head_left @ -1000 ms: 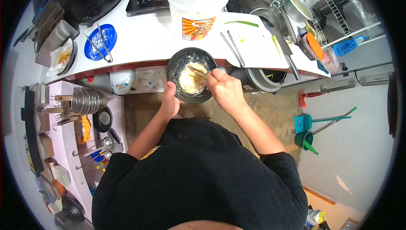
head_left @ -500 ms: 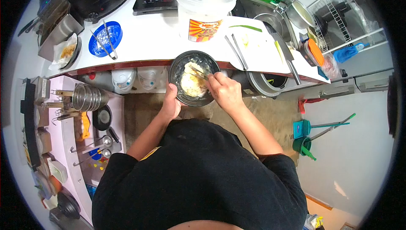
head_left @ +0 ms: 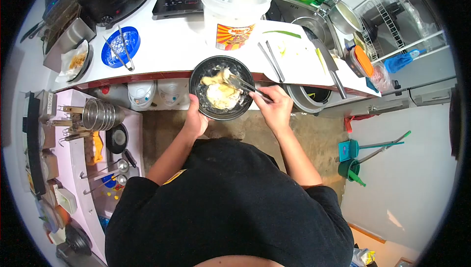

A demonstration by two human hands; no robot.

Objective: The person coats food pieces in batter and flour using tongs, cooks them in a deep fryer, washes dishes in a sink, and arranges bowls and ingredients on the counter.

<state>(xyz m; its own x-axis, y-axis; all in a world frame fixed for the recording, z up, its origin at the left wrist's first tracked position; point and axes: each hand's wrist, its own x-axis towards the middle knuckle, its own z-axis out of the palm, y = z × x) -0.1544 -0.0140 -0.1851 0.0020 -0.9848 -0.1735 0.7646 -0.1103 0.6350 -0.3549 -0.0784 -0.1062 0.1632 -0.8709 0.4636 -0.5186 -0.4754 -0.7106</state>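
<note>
With its fingers clasping the utensil (head_left: 262,96), the right hand (head_left: 275,109) is now sitting farther right of the black bowl (head_left: 197,83) (the left hand (head_left: 196,119) is gripping that at the bench's (head_left: 167,56) near edge), and the pale mixture (head_left: 223,97) inside is stretching farther across, apparently being turned over.

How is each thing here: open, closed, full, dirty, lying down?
Black bowl: open side up, pale mixture inside, in left hand
Utensil: dipping into mixture, in right hand
Blue bowl: upright, white smears inside
Tongs: open, across blue bowl
Bucket: upright
Knife: lying flat
Orange lid: on its container
</note>
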